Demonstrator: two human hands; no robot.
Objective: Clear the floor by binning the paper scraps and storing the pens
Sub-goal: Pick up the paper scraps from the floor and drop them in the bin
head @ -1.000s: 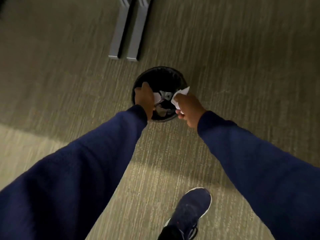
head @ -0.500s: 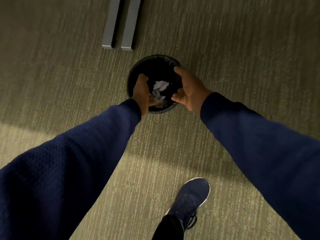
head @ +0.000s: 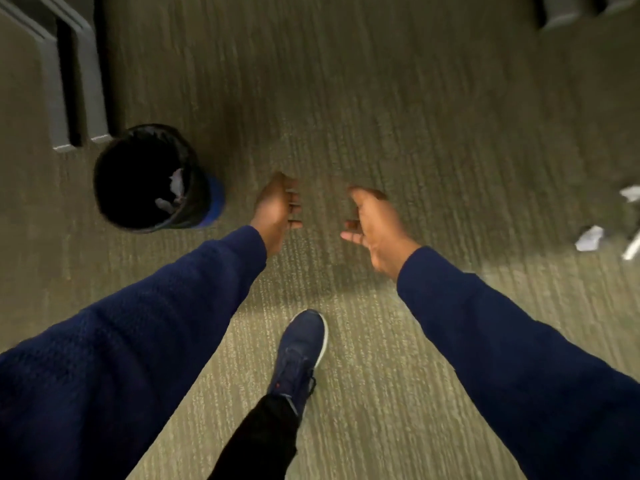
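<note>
View from the head camera, looking down on a ribbed olive-green carpet floor (head: 415, 109). The left hand (head: 277, 209) and the right hand (head: 375, 226) are held out side by side above bare carpet, apart from each other, palms turned inward. The fingers of both are loosely curled and relaxed, and neither hand holds anything. Dark navy knitted sleeves (head: 145, 327) cover both arms to the wrists.

A round black waste bin with a dark liner (head: 199, 202) stands upright on the carpet to the left of the left hand, near it but not touching. A band of blue shows at its lower right side. Several crumpled white paper scraps (head: 176, 183) lie inside the bin, against its right inner wall.

Two more white crumpled paper pieces (head: 588, 237) lie on the carpet at the far right edge, well apart from the right hand. Just beside them is a thin pale rod-like object (head: 631, 242), partly cut off by the frame. It is too blurred to tell whether it is a pen.

Grey flat metal furniture legs (head: 91, 81) rest on the floor beyond the bin, their ends close to its rim. A navy lace-up shoe with a white sole edge (head: 301, 351) is planted on the carpet below and between the hands, with a black trouser leg (head: 259, 441) above it.
</note>
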